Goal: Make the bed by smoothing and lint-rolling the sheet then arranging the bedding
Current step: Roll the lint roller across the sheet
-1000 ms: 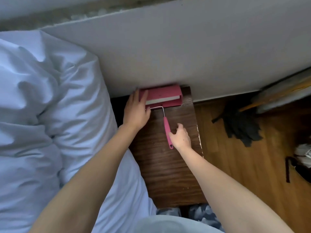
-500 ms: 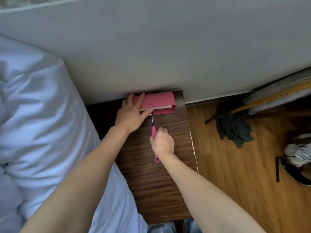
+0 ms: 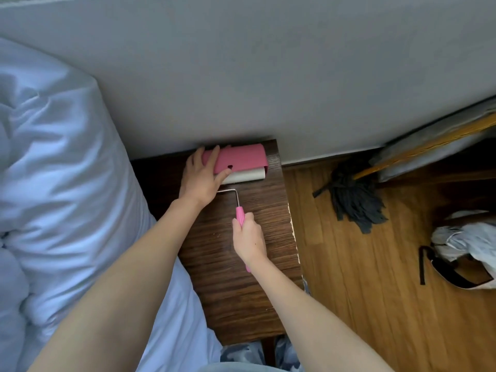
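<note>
Sliding out of its pink cover [image 3: 239, 157], held by the left hand [image 3: 200, 181], the lint roller [image 3: 245, 175] now shows white; the right hand [image 3: 248, 238] grips its handle, ready for the sheet.

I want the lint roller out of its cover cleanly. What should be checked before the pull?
1. Right hand grips the pink handle: ok.
2. Left hand holds the pink cover: ok.
3. White roll partly showing below the cover: ok.
4. Bare space on the wooden nightstand toward the person: ok.
5. Roll's sheet clean and sticky: cannot tell.
</note>
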Tool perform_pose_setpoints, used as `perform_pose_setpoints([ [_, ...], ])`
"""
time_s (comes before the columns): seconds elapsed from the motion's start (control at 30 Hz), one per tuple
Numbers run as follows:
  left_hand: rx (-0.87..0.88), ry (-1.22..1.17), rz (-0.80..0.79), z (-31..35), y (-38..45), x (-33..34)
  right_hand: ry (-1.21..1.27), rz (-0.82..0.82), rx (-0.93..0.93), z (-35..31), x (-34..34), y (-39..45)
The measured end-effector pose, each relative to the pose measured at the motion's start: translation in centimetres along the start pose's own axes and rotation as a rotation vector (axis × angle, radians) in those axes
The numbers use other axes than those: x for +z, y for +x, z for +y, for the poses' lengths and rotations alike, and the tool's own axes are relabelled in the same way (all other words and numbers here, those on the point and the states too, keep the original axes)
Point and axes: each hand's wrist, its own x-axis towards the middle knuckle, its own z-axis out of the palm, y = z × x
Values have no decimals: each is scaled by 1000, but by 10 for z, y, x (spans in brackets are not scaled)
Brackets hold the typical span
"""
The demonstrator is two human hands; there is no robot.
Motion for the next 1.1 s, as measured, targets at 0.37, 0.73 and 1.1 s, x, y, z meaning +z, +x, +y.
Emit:
perform_pose_setpoints([
  [0.37,4,25,15,1,-9,1,82,40,68,68,7,-80],
  [0.73,206,-213,151,100,-138,-8,180,216,48,138,-90,-183],
  [1.1,585,-50,-178,280,-300,82,459,549,326,296,-163,-305],
])
